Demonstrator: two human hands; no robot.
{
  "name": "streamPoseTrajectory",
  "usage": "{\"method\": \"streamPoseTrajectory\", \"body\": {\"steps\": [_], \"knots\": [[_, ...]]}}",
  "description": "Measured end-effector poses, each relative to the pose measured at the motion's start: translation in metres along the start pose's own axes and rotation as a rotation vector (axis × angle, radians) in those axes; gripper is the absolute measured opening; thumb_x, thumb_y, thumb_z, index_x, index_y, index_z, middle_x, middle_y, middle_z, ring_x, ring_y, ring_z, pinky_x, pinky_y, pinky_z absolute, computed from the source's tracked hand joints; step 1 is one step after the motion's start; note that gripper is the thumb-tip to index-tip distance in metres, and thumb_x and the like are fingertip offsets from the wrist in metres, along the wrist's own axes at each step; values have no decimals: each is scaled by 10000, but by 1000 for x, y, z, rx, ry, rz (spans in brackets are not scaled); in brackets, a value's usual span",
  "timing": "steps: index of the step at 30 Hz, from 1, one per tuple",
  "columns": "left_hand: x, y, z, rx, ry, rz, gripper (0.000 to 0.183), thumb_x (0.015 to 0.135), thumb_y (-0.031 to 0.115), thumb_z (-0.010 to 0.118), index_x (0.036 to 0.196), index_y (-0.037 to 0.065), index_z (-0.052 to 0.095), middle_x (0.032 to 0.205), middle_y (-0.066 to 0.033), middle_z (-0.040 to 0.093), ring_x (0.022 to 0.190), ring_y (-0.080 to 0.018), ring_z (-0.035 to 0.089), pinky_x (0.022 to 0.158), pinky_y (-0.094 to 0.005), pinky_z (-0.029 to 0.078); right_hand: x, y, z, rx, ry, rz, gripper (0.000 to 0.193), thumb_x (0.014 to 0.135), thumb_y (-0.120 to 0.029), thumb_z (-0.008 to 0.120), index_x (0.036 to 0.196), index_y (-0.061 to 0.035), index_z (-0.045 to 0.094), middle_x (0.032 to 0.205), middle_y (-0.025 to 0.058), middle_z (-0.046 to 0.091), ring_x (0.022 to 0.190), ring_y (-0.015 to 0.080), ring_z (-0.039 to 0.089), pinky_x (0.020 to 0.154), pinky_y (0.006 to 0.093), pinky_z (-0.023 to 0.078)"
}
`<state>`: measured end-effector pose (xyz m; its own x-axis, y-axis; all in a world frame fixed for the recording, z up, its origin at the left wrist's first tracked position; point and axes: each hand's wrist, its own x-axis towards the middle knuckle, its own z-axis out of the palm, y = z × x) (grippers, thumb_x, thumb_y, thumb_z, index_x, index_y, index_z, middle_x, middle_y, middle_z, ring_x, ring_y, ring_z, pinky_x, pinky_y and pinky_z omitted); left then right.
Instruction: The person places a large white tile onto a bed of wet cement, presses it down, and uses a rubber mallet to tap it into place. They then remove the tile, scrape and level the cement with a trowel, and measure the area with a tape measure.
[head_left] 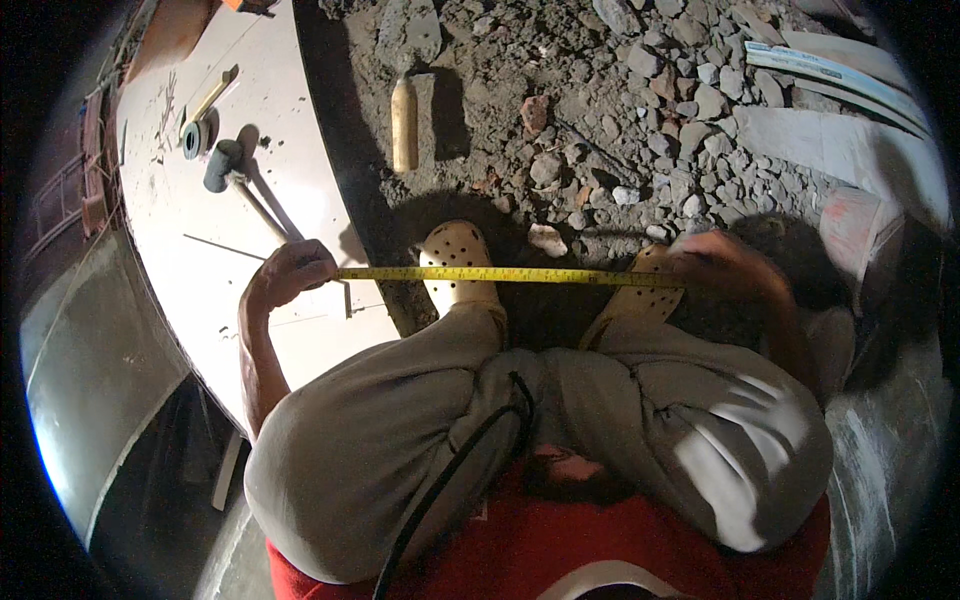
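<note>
A yellow tape measure is stretched level across the front of me, above my clogs. Its left end is pinched in my left hand, which is closed over a white board. The other end runs into my right hand, closed and somewhat smeared by motion, so the tape's case cannot be made out. Near my left hand lies a mallet with a dark head, its handle reaching toward my knuckles. A thin bent rod lies on the board by the same hand.
The white board bears a roll of tape and a yellow-handled tool. A trowel with a wooden handle lies on rubble. Loose stones spread ahead, with pale curved strips at the far right.
</note>
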<state>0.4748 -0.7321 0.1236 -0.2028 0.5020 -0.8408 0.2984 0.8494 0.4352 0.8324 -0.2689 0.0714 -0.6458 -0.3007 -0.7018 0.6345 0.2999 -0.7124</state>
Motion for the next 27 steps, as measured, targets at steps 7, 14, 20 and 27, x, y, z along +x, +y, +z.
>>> {"method": "streamPoseTrajectory", "body": {"steps": [7,14,20,27], "knots": [[-4,4,4,-18,-27,0,152,929,196,708,953,46,702,772,-30,642,700,-118,590,628,-303,505,146,-42,13,-559,682,-530,430,1005,-15,551,1432,-66,558,1386,164,540,1190,340,584,991,401,537],[4,-2,5,-37,-52,11,153,942,203,700,963,52,704,767,-23,654,695,-112,599,621,-299,512,217,-63,4,-703,791,-502,453,1007,-31,551,1453,-100,518,1399,144,466,1248,346,490,1036,458,516],[23,9,-3,-61,-66,53,153,953,209,693,971,58,706,763,-17,664,691,-106,606,616,-296,518,216,-42,-19,-753,1008,-563,236,1048,-188,582,1201,-10,558,1273,160,489,1114,360,511,909,487,481],[26,26,-9,-69,-88,-101,130,951,197,682,972,71,705,734,0,654,606,-96,586,526,-288,497,146,-18,-70,-142,1121,-491,230,965,-255,726,992,-46,636,876,48,672,816,169,647,756,353,537]]}}
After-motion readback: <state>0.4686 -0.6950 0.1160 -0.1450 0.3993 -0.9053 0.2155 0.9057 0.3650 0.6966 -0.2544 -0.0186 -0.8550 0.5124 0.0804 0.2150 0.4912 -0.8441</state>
